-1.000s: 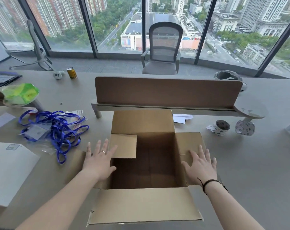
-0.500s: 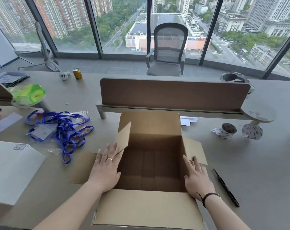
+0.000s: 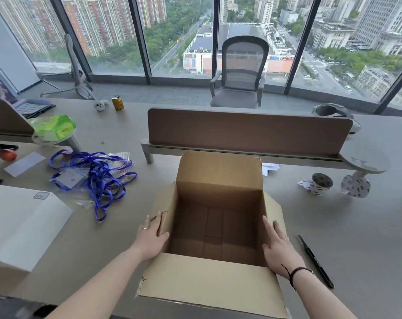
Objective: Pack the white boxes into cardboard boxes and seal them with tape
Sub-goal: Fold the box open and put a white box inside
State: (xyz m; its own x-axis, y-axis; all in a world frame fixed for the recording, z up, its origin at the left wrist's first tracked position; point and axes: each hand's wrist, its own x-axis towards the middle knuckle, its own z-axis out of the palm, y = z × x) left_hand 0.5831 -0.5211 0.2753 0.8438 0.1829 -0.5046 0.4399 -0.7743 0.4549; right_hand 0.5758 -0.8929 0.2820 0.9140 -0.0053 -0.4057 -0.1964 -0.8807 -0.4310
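now both hands are pressing the side flaps of the empty cardboard box (image 3: 218, 226) outward, left hand (image 3: 150, 238) and right hand (image 3: 279, 247) with fingers straight; next, probably fetching the white box (image 3: 22, 224) lying left of it.

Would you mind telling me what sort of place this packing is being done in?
Most likely a high-rise office: a long shared desk with a divider panel, a mesh office chair behind it, and floor-to-ceiling windows overlooking city towers.
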